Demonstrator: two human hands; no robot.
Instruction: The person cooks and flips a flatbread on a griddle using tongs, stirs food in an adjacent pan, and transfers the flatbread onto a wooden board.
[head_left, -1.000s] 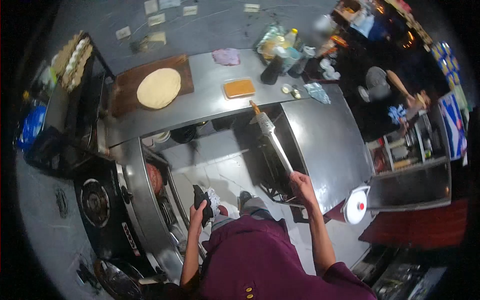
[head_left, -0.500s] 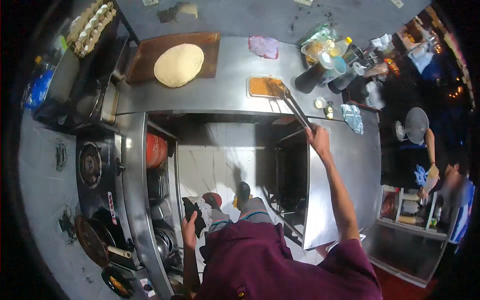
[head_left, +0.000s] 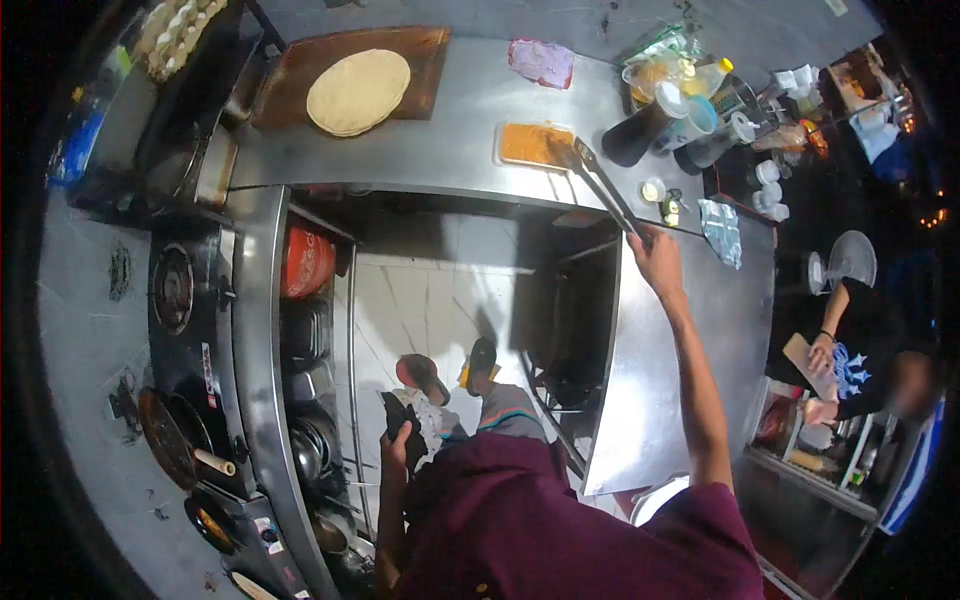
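Note:
My right hand (head_left: 655, 258) is closed round the handle end of metal tongs (head_left: 608, 194). The tips of the tongs are at the right side of a shallow tray of orange-brown crumbs or sauce (head_left: 536, 145); whether they grip anything there is too small to tell. Low at my left side, my left hand (head_left: 397, 448) holds a black cloth (head_left: 401, 412), with a pale crumpled cloth beside it. A stack of round flatbreads (head_left: 358, 92) lies on a brown wooden board (head_left: 428, 75) at the counter's back left.
Bottles (head_left: 645, 125) and small containers stand right of the tray, near a blue-white packet (head_left: 721, 232). Burners (head_left: 173, 288) and pans (head_left: 168, 436) line the left. A pinkish cloth (head_left: 541, 63) lies at the back. At the far right is another person (head_left: 850, 340).
Over the last second my right hand has brought the tongs from in front of the counter to the tray. The view has shifted, and the other person's hands have moved.

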